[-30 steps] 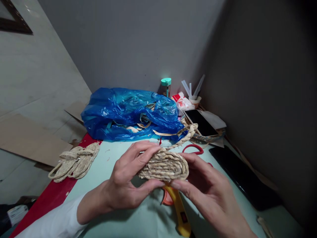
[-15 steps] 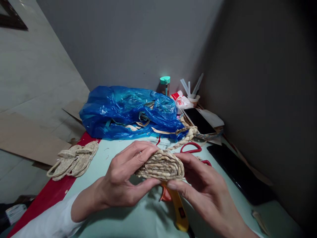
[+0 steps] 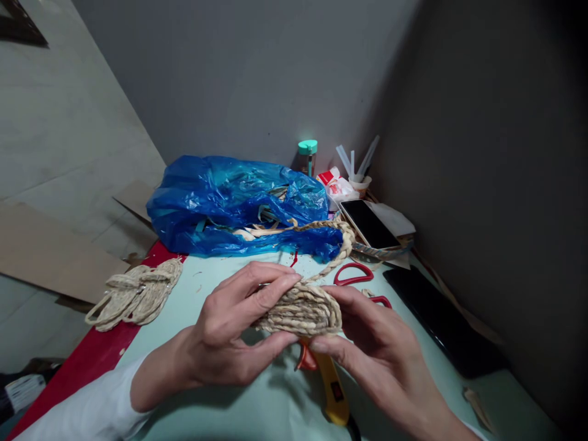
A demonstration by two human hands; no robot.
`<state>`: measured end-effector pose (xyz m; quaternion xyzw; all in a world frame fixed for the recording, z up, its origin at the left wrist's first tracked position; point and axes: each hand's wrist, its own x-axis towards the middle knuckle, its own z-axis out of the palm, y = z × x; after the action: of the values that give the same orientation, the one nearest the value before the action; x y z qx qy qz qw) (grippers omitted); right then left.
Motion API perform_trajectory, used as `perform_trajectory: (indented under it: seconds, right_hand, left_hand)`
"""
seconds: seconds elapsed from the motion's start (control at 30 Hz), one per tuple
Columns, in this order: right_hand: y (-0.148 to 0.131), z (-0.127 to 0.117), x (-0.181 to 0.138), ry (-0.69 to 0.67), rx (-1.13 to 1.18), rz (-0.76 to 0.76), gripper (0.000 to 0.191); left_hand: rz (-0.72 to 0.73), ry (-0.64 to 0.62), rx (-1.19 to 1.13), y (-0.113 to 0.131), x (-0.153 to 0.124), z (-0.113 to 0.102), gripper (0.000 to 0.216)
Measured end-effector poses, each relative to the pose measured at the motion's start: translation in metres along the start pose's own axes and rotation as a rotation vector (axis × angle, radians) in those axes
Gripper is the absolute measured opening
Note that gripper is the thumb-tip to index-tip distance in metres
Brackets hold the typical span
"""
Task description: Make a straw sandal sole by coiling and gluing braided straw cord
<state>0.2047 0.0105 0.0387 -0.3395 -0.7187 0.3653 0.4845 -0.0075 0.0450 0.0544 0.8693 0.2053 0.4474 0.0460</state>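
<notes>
A flat oval mat of coiled braided straw [image 3: 304, 309] is held above the pale green table [image 3: 271, 404]. My left hand [image 3: 234, 334] grips its left end, fingers on top and thumb under. My right hand [image 3: 376, 352] pinches its right end the same way. A loose braided tail [image 3: 342, 245] runs from the mat up and back toward the blue plastic bag [image 3: 229, 205]. Under my hands lies a yellow glue gun [image 3: 331, 392].
A second woven straw piece [image 3: 135, 294] lies at the table's left edge on a red strip. Red-handled scissors [image 3: 356, 275], a phone [image 3: 370, 223], a green-capped bottle [image 3: 307, 156] and a cup of sticks [image 3: 358, 174] crowd the far right corner. A dark wall stands right.
The loose braided tail has swung up and left over the blue bag. Both hands keep their grip on the mat, shifted slightly.
</notes>
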Motion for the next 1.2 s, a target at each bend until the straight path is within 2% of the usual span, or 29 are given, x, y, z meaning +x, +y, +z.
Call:
perform_trajectory:
  seconds: [0.17,0.27,0.43,0.6,0.7,0.8,0.9,0.97,1.2]
  right_hand:
    - [0.004,-0.001,-0.003,-0.025,-0.061,-0.032,0.037]
    - [0.005,-0.001,-0.004,-0.035,-0.079,-0.051,0.034]
    - [0.007,0.0,-0.006,-0.054,-0.098,-0.079,0.029]
    - [0.004,-0.008,-0.002,-0.067,-0.223,-0.073,0.036]
    - [0.001,-0.016,0.002,-0.033,-0.189,-0.007,0.035]
    - [0.001,-0.021,0.003,0.033,0.061,0.083,0.03]
    - [0.0,-0.02,0.004,0.044,0.206,0.086,0.018]
    - [-0.003,-0.017,0.005,0.048,0.169,0.037,0.007]
    - [-0.008,-0.01,0.005,0.156,-0.033,-0.056,0.012]
  left_hand:
    - [0.014,0.013,0.033,0.003,-0.003,-0.001,0.052]
    - [0.07,0.017,0.061,0.003,-0.004,-0.003,0.05]
    - [0.102,-0.034,0.175,0.002,-0.004,-0.01,0.045]
    - [0.119,-0.047,0.155,0.0,-0.003,-0.013,0.044]
    - [0.113,-0.051,0.1,-0.001,-0.002,-0.011,0.044]
    - [0.123,-0.08,0.054,-0.001,-0.002,-0.007,0.045]
    - [0.136,-0.101,0.042,-0.001,-0.004,-0.002,0.045]
    - [0.134,-0.096,0.037,-0.001,-0.005,0.001,0.047]
    - [0.122,-0.079,0.011,-0.001,-0.008,0.004,0.055]
